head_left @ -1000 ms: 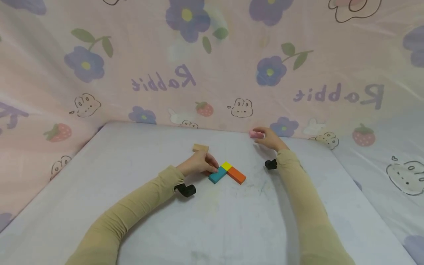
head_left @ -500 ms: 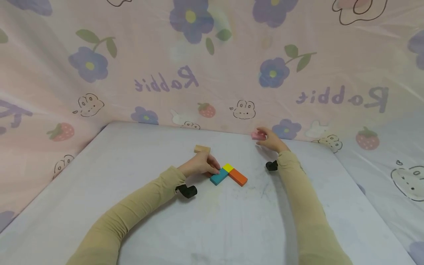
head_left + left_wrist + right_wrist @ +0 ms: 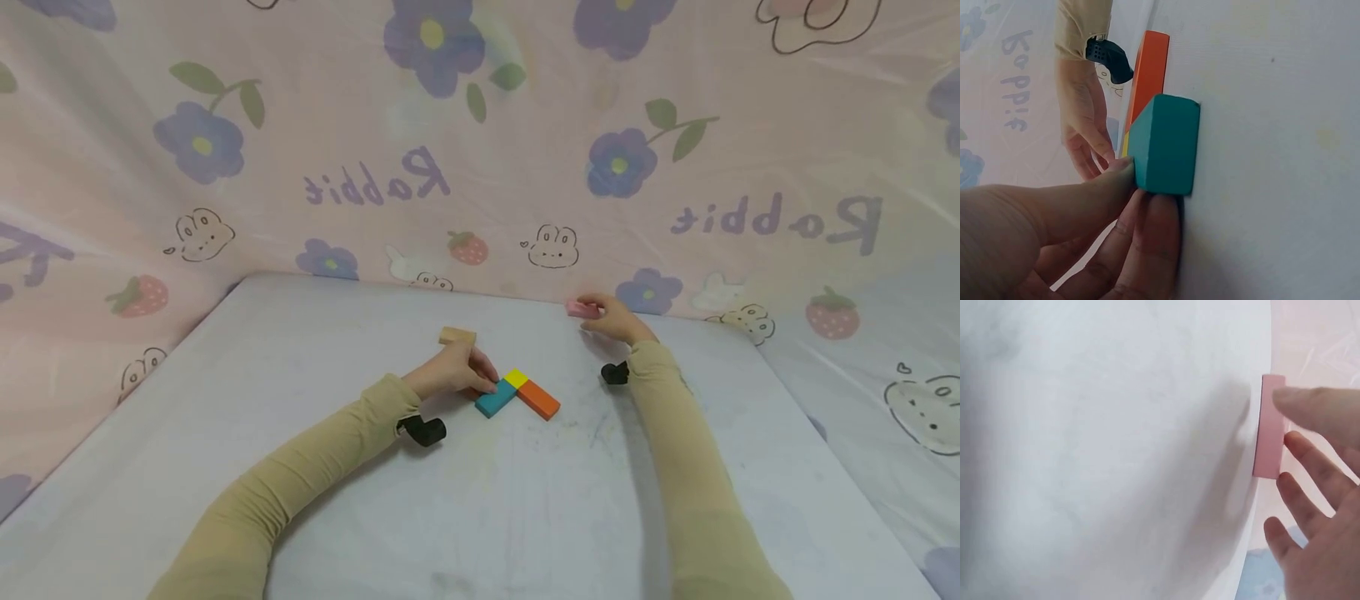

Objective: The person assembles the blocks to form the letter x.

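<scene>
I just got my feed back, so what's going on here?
A person is handling small blocks on a white table. The left hand pinches the teal block, which meets the yellow block; with the orange block they form an angled shape. The right hand holds the pink block near the table's far edge, apart from those three. A plain wooden block lies just beyond the left hand.

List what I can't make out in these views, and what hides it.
Head view: the near side of the wooden block, behind the left hand.
Head view: the right end of the pink block, behind the right hand.
Left wrist view: most of the yellow block, behind the teal block and left hand.
Left wrist view: the orange block's near end, behind the teal block.
Right wrist view: part of the right hand, cut off by the picture's edge.
</scene>
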Action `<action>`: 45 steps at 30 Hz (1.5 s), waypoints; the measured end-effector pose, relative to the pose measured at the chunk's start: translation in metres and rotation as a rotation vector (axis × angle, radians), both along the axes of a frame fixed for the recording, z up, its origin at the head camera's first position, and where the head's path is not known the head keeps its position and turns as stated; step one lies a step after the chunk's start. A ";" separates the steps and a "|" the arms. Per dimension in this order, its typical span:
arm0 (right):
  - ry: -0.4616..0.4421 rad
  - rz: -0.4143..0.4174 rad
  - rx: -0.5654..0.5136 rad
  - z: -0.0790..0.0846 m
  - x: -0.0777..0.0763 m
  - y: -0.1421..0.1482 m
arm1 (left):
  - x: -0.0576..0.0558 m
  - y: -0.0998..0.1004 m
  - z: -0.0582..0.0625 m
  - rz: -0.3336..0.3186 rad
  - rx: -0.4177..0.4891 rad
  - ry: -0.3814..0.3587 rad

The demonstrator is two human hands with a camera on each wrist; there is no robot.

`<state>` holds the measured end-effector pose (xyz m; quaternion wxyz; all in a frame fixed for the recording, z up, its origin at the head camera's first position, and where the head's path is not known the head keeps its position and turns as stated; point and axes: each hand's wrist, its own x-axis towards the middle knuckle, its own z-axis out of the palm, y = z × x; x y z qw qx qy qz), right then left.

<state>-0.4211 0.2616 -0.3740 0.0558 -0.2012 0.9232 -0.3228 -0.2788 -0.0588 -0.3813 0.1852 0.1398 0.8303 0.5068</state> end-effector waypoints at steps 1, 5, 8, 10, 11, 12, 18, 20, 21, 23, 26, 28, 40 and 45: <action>0.005 0.003 -0.002 0.001 0.000 0.000 | 0.000 0.000 0.001 -0.001 0.004 0.001; -0.002 -0.003 -0.006 0.001 0.000 0.001 | -0.001 0.000 0.003 0.000 0.002 0.008; -0.014 -0.010 -0.019 0.000 0.001 0.000 | -0.001 0.000 0.004 0.002 -0.007 0.011; -0.023 -0.021 -0.023 -0.001 0.003 -0.002 | -0.001 0.000 0.002 0.001 -0.010 0.008; -0.023 -0.026 -0.027 -0.001 0.005 -0.003 | -0.001 0.000 0.002 -0.002 -0.012 0.008; -0.022 -0.024 -0.025 -0.002 0.006 -0.004 | -0.001 0.000 0.001 -0.003 -0.014 0.008; 0.017 -0.009 0.027 -0.005 0.009 -0.007 | 0.000 0.001 -0.004 -0.009 -0.005 0.003; 0.027 -0.003 0.033 -0.006 0.009 -0.007 | 0.000 0.000 -0.004 -0.014 0.001 0.001; 0.025 -0.001 0.033 -0.007 0.009 -0.007 | 0.000 0.001 -0.004 -0.016 0.003 0.001; 0.015 -0.003 0.032 -0.007 0.009 -0.006 | 0.000 0.001 -0.004 -0.016 0.005 -0.003; 0.000 -0.008 0.041 -0.006 0.011 -0.004 | 0.000 0.002 -0.004 -0.016 0.001 -0.009; -0.006 -0.008 0.051 -0.005 0.012 -0.005 | -0.001 0.002 -0.003 -0.016 -0.004 -0.007; -0.009 0.053 0.074 0.007 0.009 -0.008 | -0.005 0.000 0.002 -0.008 -0.024 0.014; -0.013 0.080 0.069 0.010 0.013 -0.008 | -0.003 -0.001 0.001 -0.009 -0.039 0.011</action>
